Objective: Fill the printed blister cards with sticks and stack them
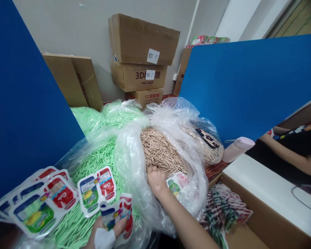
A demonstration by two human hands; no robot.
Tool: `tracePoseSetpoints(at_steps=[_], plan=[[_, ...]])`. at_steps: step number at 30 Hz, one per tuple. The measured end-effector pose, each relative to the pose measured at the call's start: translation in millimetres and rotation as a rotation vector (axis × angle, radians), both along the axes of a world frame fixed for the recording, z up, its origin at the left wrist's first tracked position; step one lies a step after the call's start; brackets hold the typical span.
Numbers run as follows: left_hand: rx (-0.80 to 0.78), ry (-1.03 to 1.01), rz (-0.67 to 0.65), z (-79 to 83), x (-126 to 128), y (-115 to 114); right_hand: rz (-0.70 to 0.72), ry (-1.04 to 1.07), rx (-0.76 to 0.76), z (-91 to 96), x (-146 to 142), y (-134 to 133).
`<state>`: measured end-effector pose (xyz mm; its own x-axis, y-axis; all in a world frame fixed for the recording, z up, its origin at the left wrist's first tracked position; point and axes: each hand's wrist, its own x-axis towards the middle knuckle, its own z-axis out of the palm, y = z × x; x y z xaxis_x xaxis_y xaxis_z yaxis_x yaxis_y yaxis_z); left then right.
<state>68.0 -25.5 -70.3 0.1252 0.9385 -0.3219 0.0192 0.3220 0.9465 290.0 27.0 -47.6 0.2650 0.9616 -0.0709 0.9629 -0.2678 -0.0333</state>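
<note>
Nearest the camera, the left hand (107, 231), wrapped partly in white, is closed around a bent packet (118, 212), thumb across its front; the packet stands roughly upright, its blue part to the left and its red part to the right. Just above it a loose packet (89, 195) lies face up on green sticks (103, 155), its long axis running from lower left to upper right, the lemon-printed green and blue half low and the red half high. Beside these, a fanned pile of packets (33, 218) slants the same way; the red label on its front one seems to begin "Co", and the remaining lettering is too blurred to read. Right of the green sticks, the right hand (157, 181) reaches into a clear bag (131, 166) of brown sticks (160, 148), fingers bent down among them; whether it grips any cannot be told. Another packet (174, 185) sits in that bag, just beside the wrist. Behind, the middle box (145, 76) of a stack reads "3D" and "4X2.5公斤", with a white sticker over part of its characters; the lower box (149, 97) shows a red "CC", and the top box (143, 38) bears a handwritten sticker.
</note>
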Motion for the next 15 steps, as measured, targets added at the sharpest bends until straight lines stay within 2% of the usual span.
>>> tracePoseSetpoints(at_steps=[7, 15], plan=[[0.036, -0.027, -0.091, 12.2, 5, -2, 0.027, -0.088, -0.008, -24.2, -5, 7], [0.02, -0.005, -0.049, 12.7, -8, -6, 0.127, -0.211, 0.038, -33.9, 9, 6]])
